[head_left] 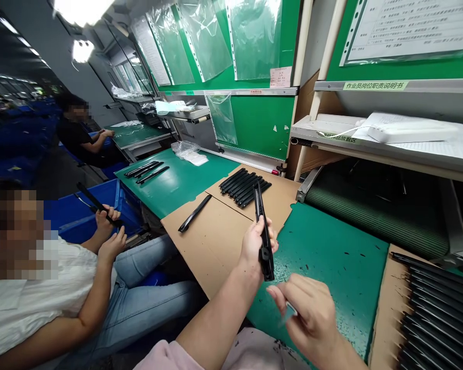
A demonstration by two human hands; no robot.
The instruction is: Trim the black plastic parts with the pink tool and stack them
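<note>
My left hand (253,246) grips a long black plastic part (265,244) upright near its thicker lower end. My right hand (304,313) is just below it and pinches a small pale, shiny sliver (289,310), possibly a blade, whose exact kind I cannot tell. Beneath my hands lies a green work mat (324,262) strewn with black shavings. Several matching black parts lie side by side on a cardboard sheet (212,241) beyond my left hand, and one lies apart (195,213). More are lined up on cardboard (435,313) at the right.
A seated co-worker (50,257) at the left holds a black part over a blue crate (88,216). Another person (75,133) sits farther along the green bench. A green ribbed conveyor belt (374,210) and shelves with papers stand to the right.
</note>
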